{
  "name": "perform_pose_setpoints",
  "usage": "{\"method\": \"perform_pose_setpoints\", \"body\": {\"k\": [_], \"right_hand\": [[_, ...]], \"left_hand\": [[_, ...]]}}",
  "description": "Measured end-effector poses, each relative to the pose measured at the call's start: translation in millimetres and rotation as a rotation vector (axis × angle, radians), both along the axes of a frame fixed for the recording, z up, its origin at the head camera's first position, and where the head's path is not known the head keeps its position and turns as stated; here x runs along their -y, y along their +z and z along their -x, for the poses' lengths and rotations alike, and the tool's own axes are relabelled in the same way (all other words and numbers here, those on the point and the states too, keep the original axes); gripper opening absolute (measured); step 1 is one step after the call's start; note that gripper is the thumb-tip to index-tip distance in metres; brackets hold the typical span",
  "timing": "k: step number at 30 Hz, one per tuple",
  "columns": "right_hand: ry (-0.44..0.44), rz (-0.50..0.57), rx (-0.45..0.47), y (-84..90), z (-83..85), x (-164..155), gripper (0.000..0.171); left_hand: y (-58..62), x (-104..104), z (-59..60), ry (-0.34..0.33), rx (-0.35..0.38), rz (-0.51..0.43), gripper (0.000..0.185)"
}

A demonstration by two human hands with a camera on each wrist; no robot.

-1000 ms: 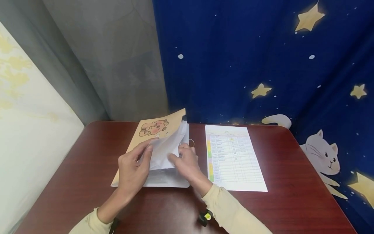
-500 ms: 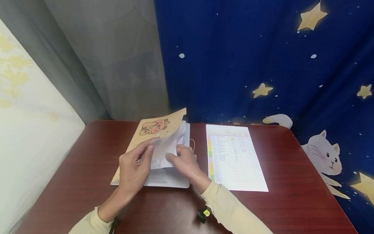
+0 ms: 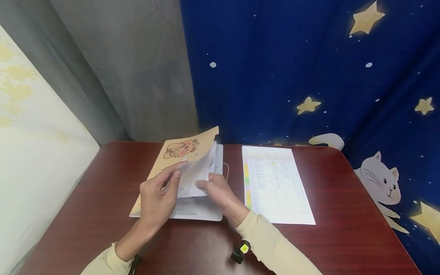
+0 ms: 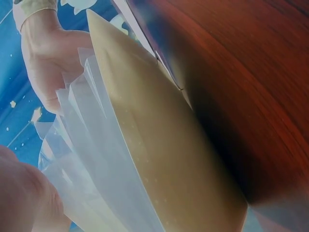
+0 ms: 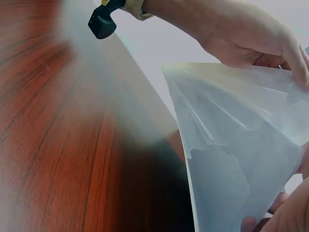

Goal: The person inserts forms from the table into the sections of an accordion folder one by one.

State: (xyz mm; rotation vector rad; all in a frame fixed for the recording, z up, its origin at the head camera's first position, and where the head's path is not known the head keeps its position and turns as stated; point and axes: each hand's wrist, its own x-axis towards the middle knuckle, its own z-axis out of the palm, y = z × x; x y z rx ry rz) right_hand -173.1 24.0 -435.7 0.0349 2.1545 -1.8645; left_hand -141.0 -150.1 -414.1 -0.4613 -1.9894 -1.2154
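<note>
A folder with a tan cover (image 3: pixel 156 160), a cartoon animal printed on it, lies partly open on the table, its cover lifted. Inside are fanned translucent plastic pockets (image 5: pixel 227 125). My left hand (image 3: pixel 156 200) pinches the lifted pocket edges beside the cover between thumb and fingers. On the other side, my right hand (image 3: pixel 221 194) holds the edge of the pockets (image 3: pixel 194 179), thumb on top; its other fingers are mostly hidden in the head view. The right wrist view shows some of its fingers (image 5: pixel 285 212) beneath the plastic. A thin elastic loop (image 3: pixel 227 170) sticks out at the folder's right.
A printed table sheet (image 3: pixel 278 187) with coloured row labels lies right of the folder on the dark red wooden table (image 3: pixel 343 214). A black wrist device (image 3: pixel 238 255) hangs by the right sleeve. Grey (image 3: pixel 151 76) and star-patterned blue curtains (image 3: pixel 261 95) stand behind.
My right hand has shifted slightly down and toward me along the pockets, its fingers resettling on the edge. My left hand and the folder stay nearly in place.
</note>
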Motion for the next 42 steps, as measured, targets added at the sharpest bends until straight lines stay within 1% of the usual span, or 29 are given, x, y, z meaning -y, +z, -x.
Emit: {"method": "perform_pose_setpoints", "body": {"k": [4, 8, 11, 13, 16, 19, 23, 26, 32, 36, 40, 42], "right_hand": [[-0.004, -0.045, -0.034, 0.7, -1.8, 0, 0.028], [-0.019, -0.12, -0.063, 2.1, -4.4, 0, 0.033], [-0.036, -0.167, -0.091, 3.0, -6.1, -2, 0.036], [-0.054, -0.205, -0.129, 2.7, -6.9, -2, 0.036], [-0.103, -0.243, -0.17, 1.0, -7.5, 0, 0.042], [-0.165, -0.194, -0.177, -0.9, -7.5, 1, 0.045], [-0.24, -0.08, -0.166, -2.2, -7.1, -2, 0.045], [-0.276, -0.028, -0.163, -3.6, -6.3, -7, 0.045], [-0.325, 0.035, -0.186, -9.1, -5.7, -24, 0.044], [-0.357, 0.031, -0.219, -13.8, -5.9, -36, 0.038], [-0.387, -0.029, -0.28, -16.4, -4.4, -48, 0.029], [-0.375, -0.08, -0.288, -16.4, -4.0, -56, 0.032]], "left_hand": [[-0.5, 0, -0.2, 0.002, -0.003, 0.002, 0.028], [-1.6, 1, -0.9, -0.007, 0.027, 0.007, 0.026], [-1.2, 1, -1.4, -0.01, 0.034, 0.007, 0.026], [-0.8, 1, -1.3, -0.009, 0.032, 0.007, 0.026], [-0.4, 0, -1.0, 0.0, 0.019, 0.009, 0.027], [-0.2, 1, -0.9, 0.002, 0.017, 0.01, 0.027], [0.0, 1, -0.7, -0.002, 0.026, 0.008, 0.026], [-0.2, 2, -0.4, -0.004, 0.029, 0.004, 0.026], [-1.2, 2, 0.2, -0.001, 0.041, -0.001, 0.026], [-0.8, 2, 1.0, 0.005, 0.035, 0.002, 0.025], [-0.9, 1, 0.6, 0.005, 0.034, -0.004, 0.025], [-1.0, 1, 0.2, 0.001, 0.042, -0.01, 0.025]]}}
